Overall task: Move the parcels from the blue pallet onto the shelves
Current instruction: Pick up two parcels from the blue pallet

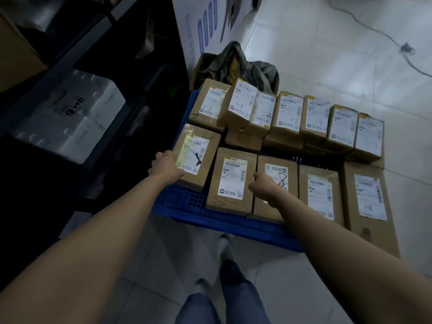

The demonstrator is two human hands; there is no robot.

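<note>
Several brown cardboard parcels with white labels lie on the blue pallet (187, 213). My left hand (166, 165) grips the near-left corner of the leftmost front parcel (201, 146), which sits slightly raised over the pallet's edge. My right hand (264, 186) hovers, fingers curled and hidden, over the seam between the middle front parcel (233, 181) and the parcel with "1-8" scribbled on it (284, 164). A back row of parcels (289, 113) marked "1-7" stands behind. The dark shelves (77, 57) are to the left.
A white wrapped pack of rolls (70, 118) sits on a low shelf. A big flat carton (369, 206) lies at the pallet's right end. A crumpled grey cloth (243, 66) lies behind the pallet beside a white printed board (203, 26). A cable (406, 51) crosses the tiled floor.
</note>
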